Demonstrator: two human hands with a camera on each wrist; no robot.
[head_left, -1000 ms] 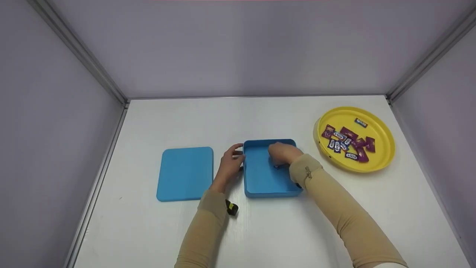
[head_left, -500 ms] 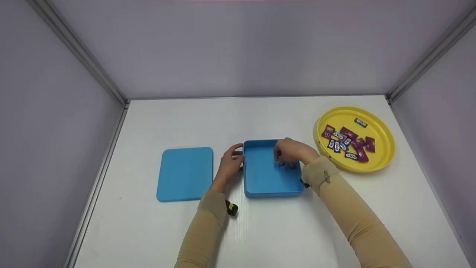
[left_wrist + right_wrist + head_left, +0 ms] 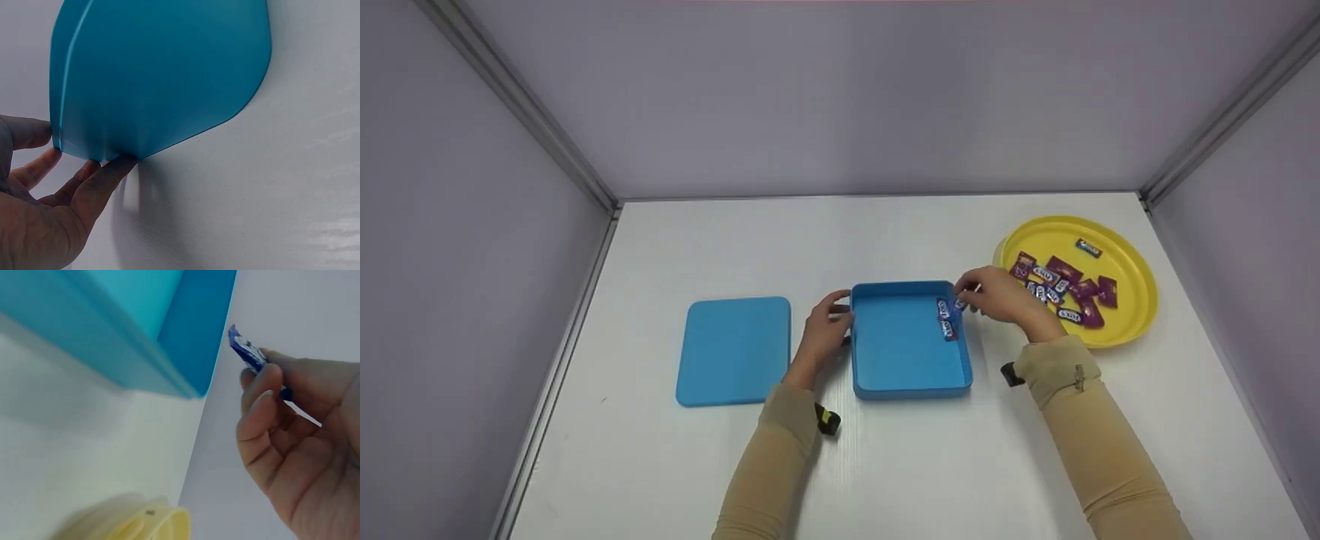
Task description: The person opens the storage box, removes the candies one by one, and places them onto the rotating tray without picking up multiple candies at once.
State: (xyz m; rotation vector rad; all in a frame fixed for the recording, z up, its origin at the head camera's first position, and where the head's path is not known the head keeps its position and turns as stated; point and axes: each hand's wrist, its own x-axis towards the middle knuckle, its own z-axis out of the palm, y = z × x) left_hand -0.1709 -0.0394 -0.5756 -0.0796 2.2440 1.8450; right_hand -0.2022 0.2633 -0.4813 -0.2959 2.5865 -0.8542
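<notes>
A square blue box (image 3: 907, 360) stands mid-table, with two small blue-wrapped candies (image 3: 947, 330) lying inside along its right wall. The left hand (image 3: 826, 330) rests its fingertips against the outside of the left wall; in the left wrist view its fingers (image 3: 104, 185) are extended and spread along that wall. At the box's upper right, the right hand (image 3: 1001, 296) pinches another blue-wrapped candy (image 3: 247, 351) between thumb and fingers. In the head view that candy overlaps the right wall; the right wrist view shows it apart from the rim.
A round yellow tray (image 3: 1140, 300) at the right holds several purple packets (image 3: 1063, 268) and blue-wrapped candies. A flat blue square lid (image 3: 735, 352) lies left of the box. Grey panels (image 3: 840, 97) enclose the table.
The right hand has moved right, from inside the box to above its right wall, with a candy between its fingers. Two candies in the box have come into view. The left hand stays put.
</notes>
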